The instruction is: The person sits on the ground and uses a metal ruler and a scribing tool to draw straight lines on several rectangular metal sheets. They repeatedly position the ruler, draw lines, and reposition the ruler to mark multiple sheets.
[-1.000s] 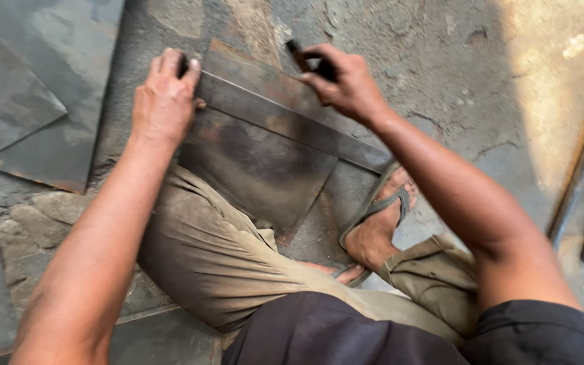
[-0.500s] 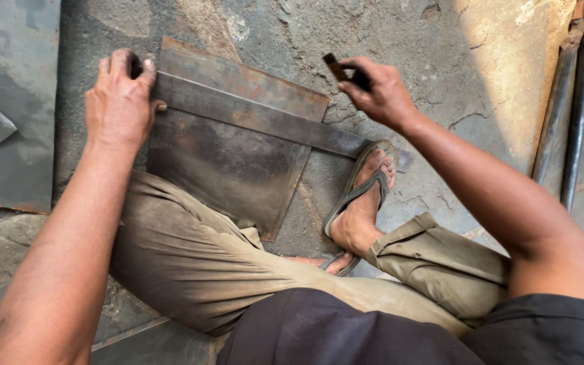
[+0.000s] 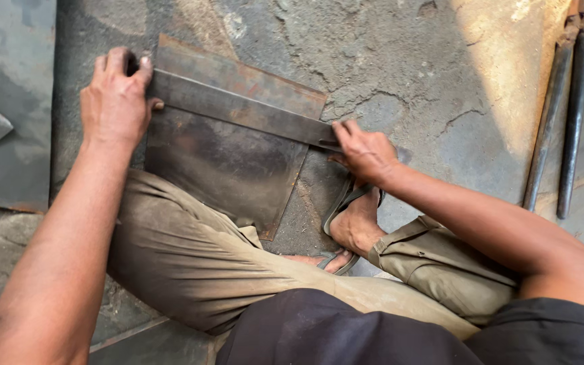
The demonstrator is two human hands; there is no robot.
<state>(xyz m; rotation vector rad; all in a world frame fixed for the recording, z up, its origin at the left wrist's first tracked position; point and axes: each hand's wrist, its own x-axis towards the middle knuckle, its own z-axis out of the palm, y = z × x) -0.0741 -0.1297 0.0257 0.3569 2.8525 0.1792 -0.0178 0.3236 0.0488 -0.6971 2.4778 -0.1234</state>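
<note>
Rusty metal sheet (image 3: 228,165) flat on cracked concrete floor (image 3: 400,61), near edge tucked against bent knee in khaki trousers (image 3: 190,250). Flat steel bar (image 3: 238,108) laid across sheet as straightedge, slanting from upper left w/ far end lower right. Judged early stage: bar lined up, no scribed or cut line visible yet on sheet.

Left hand (image 3: 115,101) pressed down on bar's left end, fingers curled over it. Right hand (image 3: 366,152) at bar's right end, fingers pinched narrow on a thin dark tool, tip touching bar; kind unclear.

Sandalled foot (image 3: 353,223) just below right end. More sheets (image 3: 8,101) left of sheet; two rods (image 3: 562,122) well right.
</note>
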